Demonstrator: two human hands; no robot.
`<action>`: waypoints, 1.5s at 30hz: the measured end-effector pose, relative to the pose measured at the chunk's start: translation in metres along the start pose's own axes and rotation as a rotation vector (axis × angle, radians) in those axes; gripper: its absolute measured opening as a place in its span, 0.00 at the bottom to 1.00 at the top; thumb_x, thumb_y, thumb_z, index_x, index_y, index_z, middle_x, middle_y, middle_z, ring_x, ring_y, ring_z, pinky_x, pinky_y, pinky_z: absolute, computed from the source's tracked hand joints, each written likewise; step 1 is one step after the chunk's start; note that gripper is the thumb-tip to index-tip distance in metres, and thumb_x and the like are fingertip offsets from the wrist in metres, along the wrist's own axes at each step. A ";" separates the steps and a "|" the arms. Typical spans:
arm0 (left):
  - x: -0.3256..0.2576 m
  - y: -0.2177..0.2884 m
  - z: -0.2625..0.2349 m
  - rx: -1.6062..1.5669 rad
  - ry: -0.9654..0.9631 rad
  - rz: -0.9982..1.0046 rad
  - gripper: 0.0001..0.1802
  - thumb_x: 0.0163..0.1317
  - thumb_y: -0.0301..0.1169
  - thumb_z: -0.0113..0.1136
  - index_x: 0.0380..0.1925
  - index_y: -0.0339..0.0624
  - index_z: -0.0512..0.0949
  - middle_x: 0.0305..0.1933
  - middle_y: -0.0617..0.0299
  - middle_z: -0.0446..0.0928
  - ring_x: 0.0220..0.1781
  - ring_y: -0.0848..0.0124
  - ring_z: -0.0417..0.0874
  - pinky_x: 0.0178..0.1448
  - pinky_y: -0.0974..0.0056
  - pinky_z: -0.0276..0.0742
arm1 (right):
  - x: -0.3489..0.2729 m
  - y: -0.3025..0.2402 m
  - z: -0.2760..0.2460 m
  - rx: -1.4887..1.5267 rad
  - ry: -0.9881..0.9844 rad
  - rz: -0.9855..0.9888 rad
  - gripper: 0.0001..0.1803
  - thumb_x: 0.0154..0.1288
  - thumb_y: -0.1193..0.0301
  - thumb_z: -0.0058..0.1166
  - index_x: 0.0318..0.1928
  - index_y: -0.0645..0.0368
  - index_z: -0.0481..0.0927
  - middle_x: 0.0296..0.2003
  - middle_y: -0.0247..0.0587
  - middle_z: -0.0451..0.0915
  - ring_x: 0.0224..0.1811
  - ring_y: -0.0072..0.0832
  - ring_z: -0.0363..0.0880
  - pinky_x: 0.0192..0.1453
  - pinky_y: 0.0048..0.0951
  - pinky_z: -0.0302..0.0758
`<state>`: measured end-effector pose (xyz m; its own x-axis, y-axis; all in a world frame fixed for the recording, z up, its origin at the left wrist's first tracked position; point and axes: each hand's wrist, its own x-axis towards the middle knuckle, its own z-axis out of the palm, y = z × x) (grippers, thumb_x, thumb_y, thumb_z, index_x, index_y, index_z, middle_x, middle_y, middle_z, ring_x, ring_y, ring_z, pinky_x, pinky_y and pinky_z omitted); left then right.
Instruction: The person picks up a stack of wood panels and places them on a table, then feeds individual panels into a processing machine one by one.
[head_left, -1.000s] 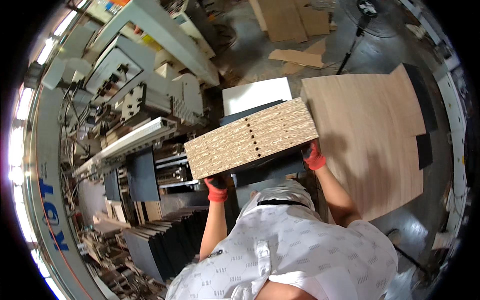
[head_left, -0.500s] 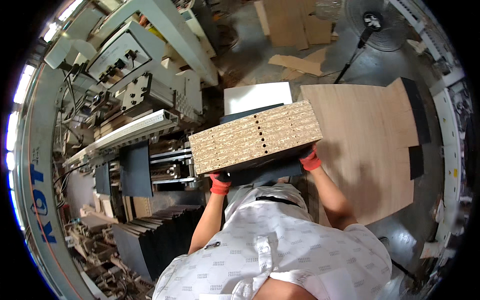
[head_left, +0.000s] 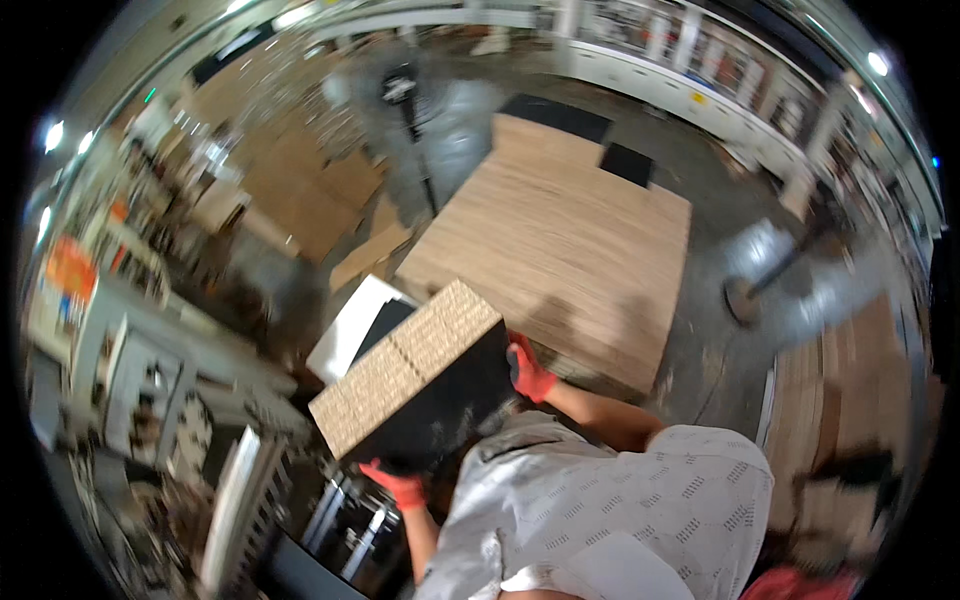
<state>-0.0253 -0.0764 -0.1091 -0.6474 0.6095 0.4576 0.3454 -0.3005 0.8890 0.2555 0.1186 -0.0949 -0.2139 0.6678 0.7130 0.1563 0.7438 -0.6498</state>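
Observation:
Between my two gloved hands is a stack of chipboard panels, its raw edges facing up with a row of dark drilled holes across them. A black face of the stack shows on the side toward my body. My left hand, in a red and black glove, grips the stack's lower left end. My right hand, gloved alike, is closed against the right end. Some fingers of both hands are hidden by the panels. Just beyond the stack lie a white board and a dark panel.
A large wood-grain board surface with black pieces at its far edge spreads ahead. Machinery stands at left. A pedestal fan and cardboard sheets are farther off. Stacked boards lie at right.
My view has swung to the right, bringing the wood-grain surface to the middle. The panel stack, still in both hands, now slants more and shows its black face.

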 end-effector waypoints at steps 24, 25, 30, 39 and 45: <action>-0.182 0.152 0.226 -0.697 -0.807 -0.552 0.28 0.72 0.43 0.49 0.64 0.36 0.66 0.64 0.54 0.71 0.62 0.62 0.73 0.66 0.55 0.70 | -0.457 -0.119 -0.312 -0.369 0.720 0.862 0.40 0.66 0.45 0.48 0.72 0.52 0.61 0.68 0.36 0.67 0.68 0.39 0.65 0.71 0.42 0.59; -0.197 0.150 0.233 -0.784 -0.824 -0.610 0.26 0.73 0.41 0.48 0.64 0.37 0.67 0.64 0.55 0.71 0.62 0.63 0.73 0.66 0.56 0.71 | -0.459 -0.132 -0.332 -0.319 0.816 0.887 0.40 0.66 0.45 0.48 0.72 0.52 0.61 0.68 0.36 0.67 0.68 0.39 0.65 0.71 0.43 0.60; -0.262 0.104 0.300 -0.933 -0.953 -0.868 0.34 0.71 0.56 0.45 0.69 0.46 0.63 0.70 0.58 0.67 0.67 0.57 0.70 0.70 0.50 0.68 | -0.444 -0.198 -0.421 -0.013 1.444 0.691 0.40 0.66 0.44 0.48 0.71 0.53 0.62 0.67 0.38 0.67 0.67 0.41 0.66 0.69 0.45 0.62; -0.322 0.271 0.416 -0.801 -1.294 -0.247 0.49 0.58 0.64 0.56 0.60 0.25 0.68 0.55 0.46 0.76 0.55 0.57 0.80 0.59 0.58 0.74 | -0.413 -0.244 -0.512 0.154 1.724 0.364 0.41 0.65 0.42 0.48 0.69 0.55 0.64 0.66 0.43 0.68 0.65 0.44 0.68 0.66 0.50 0.67; -0.355 0.319 0.500 -0.795 -1.389 -0.172 0.52 0.60 0.65 0.47 0.60 0.19 0.66 0.60 0.37 0.73 0.60 0.50 0.78 0.63 0.57 0.71 | -0.393 -0.242 -0.590 0.307 1.583 0.133 0.41 0.64 0.41 0.48 0.68 0.57 0.65 0.66 0.46 0.68 0.63 0.46 0.70 0.64 0.53 0.70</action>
<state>0.6542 -0.0218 0.0045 0.6001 0.7027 0.3822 -0.3722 -0.1776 0.9110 0.8705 -0.3074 -0.0630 0.9718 0.2261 0.0672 -0.1388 0.7782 -0.6124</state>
